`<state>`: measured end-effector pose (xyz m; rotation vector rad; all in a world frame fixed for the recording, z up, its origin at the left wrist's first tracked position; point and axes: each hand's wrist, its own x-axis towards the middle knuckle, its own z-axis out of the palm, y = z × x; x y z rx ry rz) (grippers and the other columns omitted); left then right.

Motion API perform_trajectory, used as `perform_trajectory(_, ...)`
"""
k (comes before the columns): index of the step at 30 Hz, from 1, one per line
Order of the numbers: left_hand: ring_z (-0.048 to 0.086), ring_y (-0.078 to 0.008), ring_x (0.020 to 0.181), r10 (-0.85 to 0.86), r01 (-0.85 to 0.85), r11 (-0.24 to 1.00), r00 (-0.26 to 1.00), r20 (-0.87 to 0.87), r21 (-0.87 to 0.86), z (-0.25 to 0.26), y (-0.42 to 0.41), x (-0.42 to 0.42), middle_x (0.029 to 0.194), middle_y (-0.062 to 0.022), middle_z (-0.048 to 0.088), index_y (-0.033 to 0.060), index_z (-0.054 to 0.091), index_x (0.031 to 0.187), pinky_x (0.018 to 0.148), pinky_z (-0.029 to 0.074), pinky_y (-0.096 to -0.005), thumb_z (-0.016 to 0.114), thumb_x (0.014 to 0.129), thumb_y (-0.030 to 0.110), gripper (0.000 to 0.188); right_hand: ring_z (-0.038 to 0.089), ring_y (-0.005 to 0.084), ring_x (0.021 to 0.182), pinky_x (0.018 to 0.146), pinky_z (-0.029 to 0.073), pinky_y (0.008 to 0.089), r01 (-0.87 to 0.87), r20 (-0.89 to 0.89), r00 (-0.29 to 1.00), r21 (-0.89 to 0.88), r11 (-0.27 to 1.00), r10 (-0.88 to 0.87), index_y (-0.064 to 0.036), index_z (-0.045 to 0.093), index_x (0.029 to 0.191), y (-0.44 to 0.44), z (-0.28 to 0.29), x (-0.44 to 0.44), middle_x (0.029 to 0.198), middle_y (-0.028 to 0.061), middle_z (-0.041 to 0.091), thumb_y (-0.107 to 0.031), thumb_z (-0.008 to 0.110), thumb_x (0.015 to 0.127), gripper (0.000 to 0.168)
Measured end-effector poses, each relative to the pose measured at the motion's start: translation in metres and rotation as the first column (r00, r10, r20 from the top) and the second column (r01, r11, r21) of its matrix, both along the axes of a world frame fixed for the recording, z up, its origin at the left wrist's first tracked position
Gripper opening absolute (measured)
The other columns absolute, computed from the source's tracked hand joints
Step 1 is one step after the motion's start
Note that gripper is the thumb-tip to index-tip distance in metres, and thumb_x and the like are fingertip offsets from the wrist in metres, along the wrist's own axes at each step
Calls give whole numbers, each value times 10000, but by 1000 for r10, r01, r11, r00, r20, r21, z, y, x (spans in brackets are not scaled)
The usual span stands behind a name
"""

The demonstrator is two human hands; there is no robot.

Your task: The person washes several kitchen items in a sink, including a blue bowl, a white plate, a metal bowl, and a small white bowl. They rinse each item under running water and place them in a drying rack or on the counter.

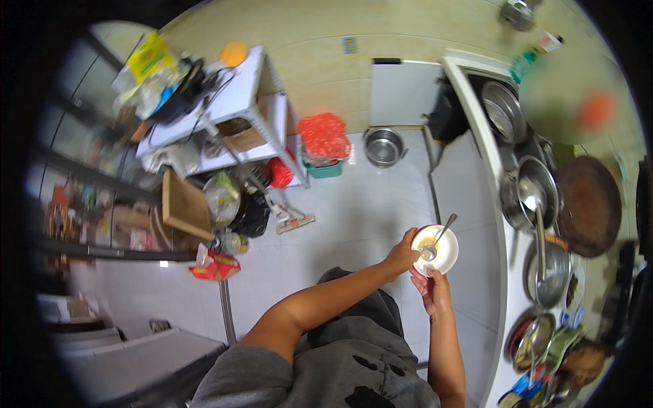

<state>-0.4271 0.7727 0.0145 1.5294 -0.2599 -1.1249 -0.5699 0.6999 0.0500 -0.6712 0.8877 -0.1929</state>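
A small white bowl (445, 259) with a reddish rim is held between my two hands, out in front of my body and above the floor. A metal spoon (447, 224) leans in it, its handle sticking out past the far rim. Some yellowish liquid lies in the bowl around the spoon's head. My left hand (403, 256) grips the bowl's left edge. From the near side, my right hand (433, 293) holds it with the thumb on the rim and the fingers partly hidden underneath.
The white counter (502, 285) on the right carries a saucepan with a ladle (533, 196), a brown round lid (589, 206) and several dishes. A metal pot (383, 148) stands on the floor ahead. Left are a shelf unit (229, 109), a floor squeegee (296, 223) and a red bag (217, 265).
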Motion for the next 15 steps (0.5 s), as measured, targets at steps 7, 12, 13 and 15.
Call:
perform_trajectory(7, 546, -235, 1155, 304, -305, 952, 952, -33, -29, 15, 86, 32, 1312, -115, 514, 101, 327, 1464, 838, 530, -351, 502, 756, -4, 737, 658, 219, 1036, 916, 534, 377, -337, -55, 940, 0, 941, 337, -79, 422, 1358, 25, -9, 57, 1186, 111, 637, -264, 637, 899, 539)
perform_trajectory(12, 561, -166, 1078, 436, -454, 891, 862, -258, -14, 37, 148, 27, 1311, -53, 507, 167, 319, 1475, 791, 519, -315, 574, 763, 63, 763, 645, 200, 1031, 921, 525, 386, -583, 11, 812, -38, 812, 584, -75, 484, 1302, 46, -13, 78, 1160, 83, 643, -293, 617, 935, 447)
perform_trajectory(13, 567, -164, 1034, 450, -468, 884, 857, -250, -11, 39, 159, 25, 1283, -42, 527, 190, 329, 1470, 766, 501, -305, 585, 766, 91, 755, 646, 199, 1025, 917, 526, 383, -605, 6, 796, -35, 795, 605, -73, 490, 1294, 53, -14, 80, 1156, 85, 644, -289, 616, 935, 437)
perform_trajectory(15, 578, -162, 944, 483, -493, 870, 838, -256, 29, 42, 177, 23, 1226, -21, 566, 235, 350, 1460, 715, 465, -284, 606, 771, 147, 741, 648, 197, 1015, 909, 528, 378, -646, 47, 761, -47, 762, 648, -69, 501, 1277, 64, -16, 85, 1150, 87, 646, -279, 615, 936, 416)
